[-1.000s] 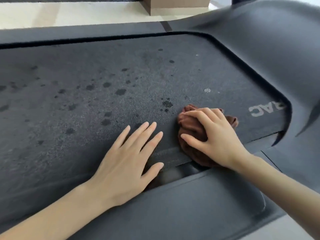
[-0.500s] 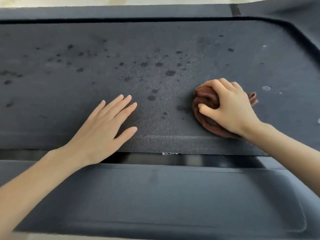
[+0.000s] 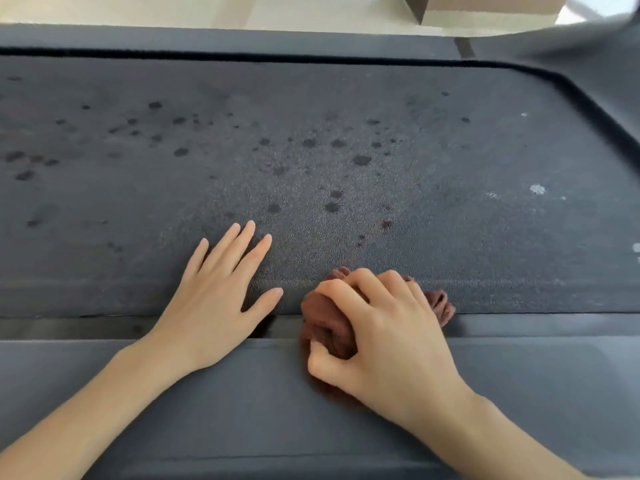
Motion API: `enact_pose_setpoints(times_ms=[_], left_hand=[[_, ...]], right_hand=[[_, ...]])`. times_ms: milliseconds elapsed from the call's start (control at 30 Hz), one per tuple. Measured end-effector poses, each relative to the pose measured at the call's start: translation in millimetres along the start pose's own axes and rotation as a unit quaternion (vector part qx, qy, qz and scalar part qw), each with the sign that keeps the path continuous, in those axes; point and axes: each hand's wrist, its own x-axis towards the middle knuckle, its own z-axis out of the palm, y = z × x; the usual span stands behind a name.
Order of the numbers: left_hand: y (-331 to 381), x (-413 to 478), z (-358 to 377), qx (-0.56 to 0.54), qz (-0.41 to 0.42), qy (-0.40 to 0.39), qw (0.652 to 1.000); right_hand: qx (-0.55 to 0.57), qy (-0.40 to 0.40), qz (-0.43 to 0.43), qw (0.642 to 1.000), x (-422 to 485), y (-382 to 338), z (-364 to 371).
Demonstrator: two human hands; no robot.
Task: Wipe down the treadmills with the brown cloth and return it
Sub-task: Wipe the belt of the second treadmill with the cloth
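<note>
The treadmill belt [image 3: 311,140] fills most of the view, dark grey and speckled with darker wet spots. My right hand [image 3: 384,334] grips the bunched brown cloth [image 3: 325,323] and presses it down at the belt's near edge, where the belt meets the side rail [image 3: 207,403]. Part of the cloth sticks out to the right of my knuckles. My left hand [image 3: 214,299] lies flat on the belt just left of the cloth, fingers straight and spread, thumb pointing toward the cloth.
A few white specks [image 3: 537,188] mark the belt at the right. The far side rail [image 3: 242,38] runs along the top, with pale floor [image 3: 138,8] and a cardboard box [image 3: 485,5] beyond it. The treadmill's raised front housing [image 3: 602,53] curves in at the upper right.
My right hand has dragged the cloth toward me and to the left, from the middle of the belt to its near edge. My left hand stays flat on the belt.
</note>
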Motion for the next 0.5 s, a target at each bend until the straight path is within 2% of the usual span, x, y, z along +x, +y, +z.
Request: enact_pose_setpoints(times_ms=[133,233,333,500], left_hand=[[0.6,-2.4,-4.2,0.010,0.007,-0.021,1.000],[2.3,-2.3,-3.4,0.014,0.004,-0.033,0.999],[5.4,-0.5,-2.5,0.011,0.000,-0.031,0.999],[25.0,29.1,-7.9,-0.028,0.023,-0.005,0.999]], right_hand=[[-0.046,0.017,0.042,0.998,-5.7,31.6,-12.9],[-0.102,0.035,0.123,0.987,-0.4,85.2,-29.3],[-0.111,0.068,0.187,0.974,23.4,114.9,-32.5],[-0.055,0.102,0.128,0.985,55.5,84.5,-4.7]])
